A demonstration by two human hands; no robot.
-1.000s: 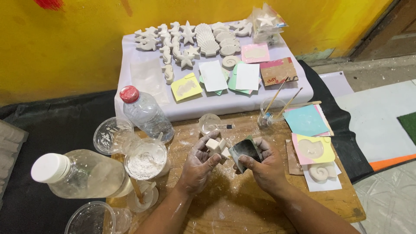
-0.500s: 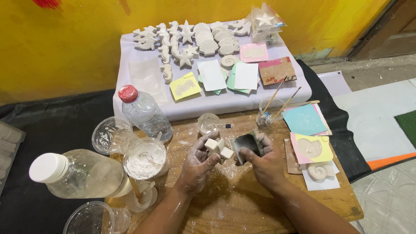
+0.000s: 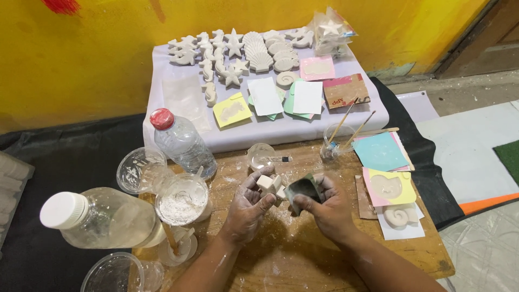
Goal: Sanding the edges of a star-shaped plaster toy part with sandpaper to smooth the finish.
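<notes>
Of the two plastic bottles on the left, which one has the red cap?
The upright bottle farther back, beside the lavender board. The nearer, larger bottle lies tilted and has a white cap.

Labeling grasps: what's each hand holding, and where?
Left hand grips a white plaster star by its lower arms, between thumb and fingers. Right hand pinches a dark pad by its lower edge.

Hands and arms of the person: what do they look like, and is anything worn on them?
Both forearms are bare, with no sleeves in view. No gloves, rings or watch can be seen on the left hand or the right hand. White powder dusts the fingers and knuckles of both, with a few pale streaks on the left forearm.
</notes>
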